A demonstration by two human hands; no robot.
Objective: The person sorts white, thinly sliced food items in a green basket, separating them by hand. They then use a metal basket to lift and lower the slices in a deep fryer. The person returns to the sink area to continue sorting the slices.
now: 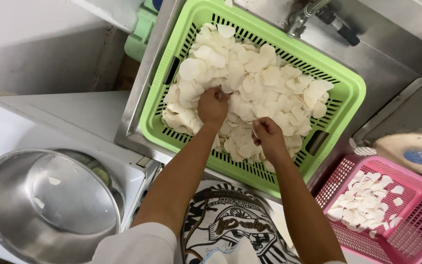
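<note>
While hands (pixel 240 122) grasp slices (pixel 264 78), basket rim (pixel 352 85) clear.

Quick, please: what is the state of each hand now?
Left hand: closed on white slices in the green basket.
Right hand: closed on slices in the same pile.

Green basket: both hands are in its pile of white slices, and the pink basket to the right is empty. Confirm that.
Not quite. The head view shows the pink basket also holds white slices, fewer of them. Both the left hand and the right hand are indeed in the green basket's pile.
</note>
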